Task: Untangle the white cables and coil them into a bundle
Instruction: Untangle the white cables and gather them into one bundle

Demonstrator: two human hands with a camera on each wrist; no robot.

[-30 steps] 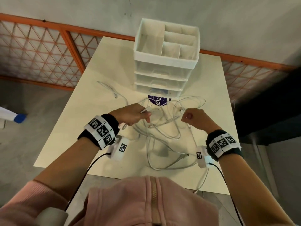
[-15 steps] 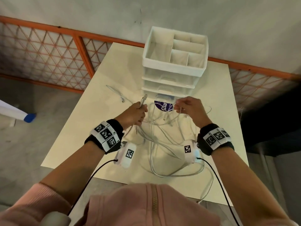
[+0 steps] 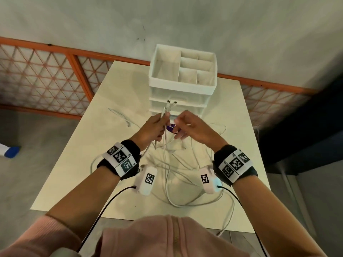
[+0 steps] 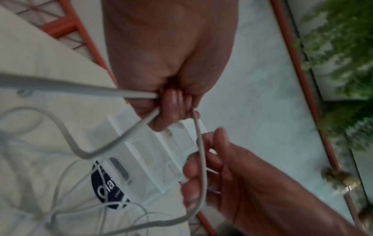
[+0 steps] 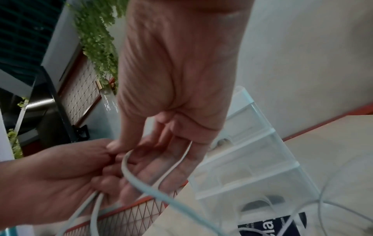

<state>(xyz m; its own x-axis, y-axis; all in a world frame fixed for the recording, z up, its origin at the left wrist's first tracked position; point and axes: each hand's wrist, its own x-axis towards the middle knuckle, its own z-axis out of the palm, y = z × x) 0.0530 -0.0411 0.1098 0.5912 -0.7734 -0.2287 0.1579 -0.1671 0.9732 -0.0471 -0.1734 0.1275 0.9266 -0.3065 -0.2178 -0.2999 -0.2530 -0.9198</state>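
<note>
Several white cables (image 3: 176, 173) lie tangled on the cream table (image 3: 83, 160). My left hand (image 3: 160, 120) grips a few strands in a fist above the tangle, and two connector ends (image 3: 171, 103) stick up out of it. The right hand (image 3: 181, 125) is close beside it, thumb and forefinger pinching a strand that loops across its fingers (image 5: 153, 159). In the left wrist view the cables (image 4: 113, 140) run down from my left hand (image 4: 173, 103) to the table, one passing through the right hand (image 4: 203, 167).
A white drawer organiser (image 3: 182, 84) with open top compartments stands just behind the hands, a dark blue label (image 3: 171, 127) at its foot. One loose cable (image 3: 118, 115) lies to the left. Another strand (image 3: 228, 219) hangs over the front edge. An orange mesh railing (image 3: 46, 76) runs behind.
Both hands have risen and come together in front of the organiser. The left hand has lifted the cable ends, which now point upward from its fist.
</note>
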